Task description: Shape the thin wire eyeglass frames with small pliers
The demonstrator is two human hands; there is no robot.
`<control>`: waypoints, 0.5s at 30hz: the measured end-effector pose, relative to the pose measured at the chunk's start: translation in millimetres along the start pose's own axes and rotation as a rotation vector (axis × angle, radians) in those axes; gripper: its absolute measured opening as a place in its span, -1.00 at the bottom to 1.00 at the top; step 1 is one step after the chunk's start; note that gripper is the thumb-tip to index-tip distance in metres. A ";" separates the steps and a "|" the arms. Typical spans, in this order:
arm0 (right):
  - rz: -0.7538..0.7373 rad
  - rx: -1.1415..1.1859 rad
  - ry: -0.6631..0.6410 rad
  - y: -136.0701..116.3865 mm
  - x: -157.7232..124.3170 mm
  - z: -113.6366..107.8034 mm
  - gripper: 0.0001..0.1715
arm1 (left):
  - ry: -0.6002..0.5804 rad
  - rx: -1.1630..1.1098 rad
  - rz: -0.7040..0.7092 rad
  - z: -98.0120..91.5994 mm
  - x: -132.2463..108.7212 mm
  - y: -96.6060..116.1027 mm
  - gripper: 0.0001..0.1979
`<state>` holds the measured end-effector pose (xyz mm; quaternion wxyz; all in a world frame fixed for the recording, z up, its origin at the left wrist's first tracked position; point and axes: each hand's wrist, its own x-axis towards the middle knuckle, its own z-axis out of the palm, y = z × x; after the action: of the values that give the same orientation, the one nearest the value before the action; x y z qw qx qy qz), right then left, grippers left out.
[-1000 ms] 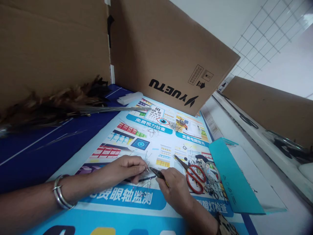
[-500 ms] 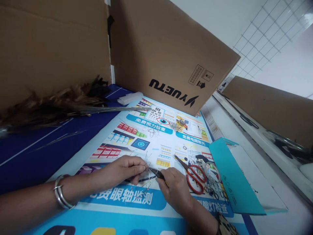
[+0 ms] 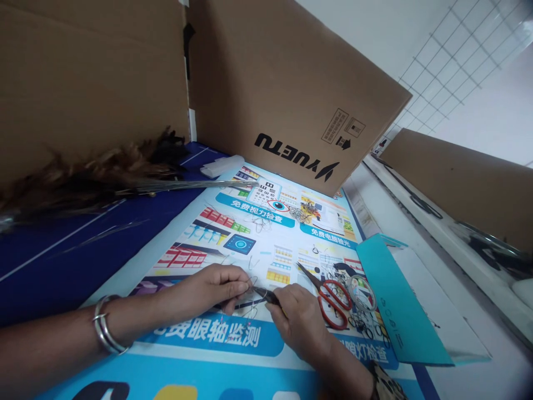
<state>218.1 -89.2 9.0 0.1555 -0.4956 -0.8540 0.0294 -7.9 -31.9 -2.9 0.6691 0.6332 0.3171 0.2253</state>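
My left hand (image 3: pixel 220 286) is closed in a pinch on a thin wire piece (image 3: pixel 251 283). Fine strands with tiny beads (image 3: pixel 247 325) lie or hang just below its fingertips; which of them join the pinched piece I cannot tell. In my right hand (image 3: pixel 302 319) is a pair of dark-jawed pliers (image 3: pixel 266 294), fingers wrapped round the handles. The plier tips point left and meet the wire at my left fingertips. Red-handled scissors (image 3: pixel 333 300) lie to the right of my right hand, blades pointing away to the upper left.
Beside the scissors are a clear tape roll (image 3: pixel 361 293) and a heap of small dark rings (image 3: pixel 368 326). A teal box (image 3: pixel 395 311) stands at the right. Feathers on wires (image 3: pixel 104 172) lie at the back left, before tall cardboard walls (image 3: pixel 283 83). Small wire heaps (image 3: pixel 260 223) lie farther back.
Both hands stay in nearly the same place. My right fingers have shifted slightly on the pliers, and the yellow part of the handle no longer shows.
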 end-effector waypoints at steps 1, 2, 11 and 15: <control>-0.004 0.004 -0.008 -0.1 0.6 -0.7 -0.78 | 0.000 0.009 0.000 -0.1 0.3 -0.8 -0.70; -0.007 0.010 -0.011 -0.2 1.0 -1.1 -0.77 | -0.001 0.014 0.001 -0.1 0.4 -1.6 -0.70; -0.002 0.067 0.025 -0.2 0.8 1.7 -0.75 | 0.015 0.042 0.048 1.0 -0.7 -1.6 -0.73; 0.005 0.088 0.023 -0.6 0.9 0.3 -0.75 | 0.009 0.006 0.050 0.9 0.4 -3.5 -0.75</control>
<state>217.1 -88.7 9.1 0.1869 -0.4908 -0.8488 0.0615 -7.4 -32.6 -6.5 0.6601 0.6418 0.3048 0.2439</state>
